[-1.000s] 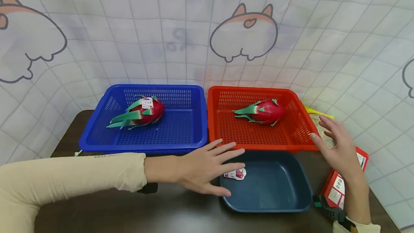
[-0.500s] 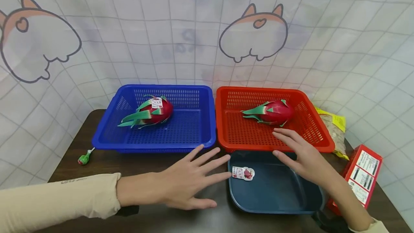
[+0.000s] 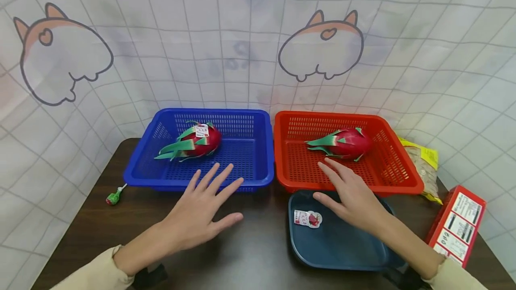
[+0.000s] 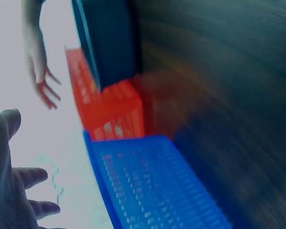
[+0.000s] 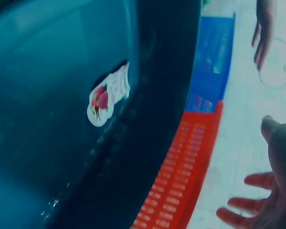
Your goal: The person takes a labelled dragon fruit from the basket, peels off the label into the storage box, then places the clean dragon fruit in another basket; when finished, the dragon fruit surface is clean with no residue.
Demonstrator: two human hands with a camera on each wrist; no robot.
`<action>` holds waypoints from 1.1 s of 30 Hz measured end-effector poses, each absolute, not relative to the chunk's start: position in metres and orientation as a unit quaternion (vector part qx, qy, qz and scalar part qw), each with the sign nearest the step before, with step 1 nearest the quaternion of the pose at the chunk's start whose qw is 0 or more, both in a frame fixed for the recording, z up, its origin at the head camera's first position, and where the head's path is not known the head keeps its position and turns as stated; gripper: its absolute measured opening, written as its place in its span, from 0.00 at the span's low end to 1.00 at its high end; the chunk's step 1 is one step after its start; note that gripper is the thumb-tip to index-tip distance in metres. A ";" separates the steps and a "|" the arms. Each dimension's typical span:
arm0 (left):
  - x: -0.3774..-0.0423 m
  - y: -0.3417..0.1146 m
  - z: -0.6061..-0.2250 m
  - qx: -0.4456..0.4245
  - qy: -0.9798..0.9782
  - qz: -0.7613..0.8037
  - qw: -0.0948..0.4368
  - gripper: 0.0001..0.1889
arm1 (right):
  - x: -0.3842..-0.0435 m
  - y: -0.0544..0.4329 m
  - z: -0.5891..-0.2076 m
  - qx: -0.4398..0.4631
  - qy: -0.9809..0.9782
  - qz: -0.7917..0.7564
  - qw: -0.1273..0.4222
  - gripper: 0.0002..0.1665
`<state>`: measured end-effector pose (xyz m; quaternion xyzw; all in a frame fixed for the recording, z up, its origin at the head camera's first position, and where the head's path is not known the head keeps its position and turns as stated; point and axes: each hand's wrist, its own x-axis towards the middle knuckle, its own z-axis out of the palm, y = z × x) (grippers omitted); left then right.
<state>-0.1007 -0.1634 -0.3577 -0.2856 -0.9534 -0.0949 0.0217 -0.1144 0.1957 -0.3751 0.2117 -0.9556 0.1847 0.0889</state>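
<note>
Listing my left hand [image 3: 195, 214] near blue basket [image 3: 243, 149], dragon fruit [image 3: 208, 141] inside; right hand [image 3: 354, 198] near dark tub [image 3: 338, 247]; fingers [image 3: 230, 190] all released.

From my head view, the left hand [image 3: 197, 214] covers part of the front rim of the blue basket [image 3: 254, 151], while the right hand [image 3: 354, 196] and its forearm [image 3: 407, 240] hide the back right part of the dark tray [image 3: 330, 249] below them. Beyond the right hand, the red basket [image 3: 294, 164] partly hides a yellow-topped bag [image 3: 425, 171]. I can't read the sticker [image 3: 308, 219] left of the right hand, or the small print on the red box [image 3: 459, 223] to its right. Both sleeves [image 3: 92, 274] run off the bottom edge. My left wrist view blurs, cropping the left hand and blue basket; the right wrist view crops the right hand.
</note>
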 end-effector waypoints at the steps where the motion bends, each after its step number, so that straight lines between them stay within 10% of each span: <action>1: -0.101 -0.166 -0.358 -0.274 -0.956 -0.099 0.026 0.38 | -0.116 0.192 -0.375 0.210 -0.956 0.181 0.090 0.45; 33: -0.125 -0.279 -0.378 -0.026 -0.969 -0.220 0.109 0.40 | -0.195 0.067 -0.351 0.345 -0.935 0.047 0.070 0.41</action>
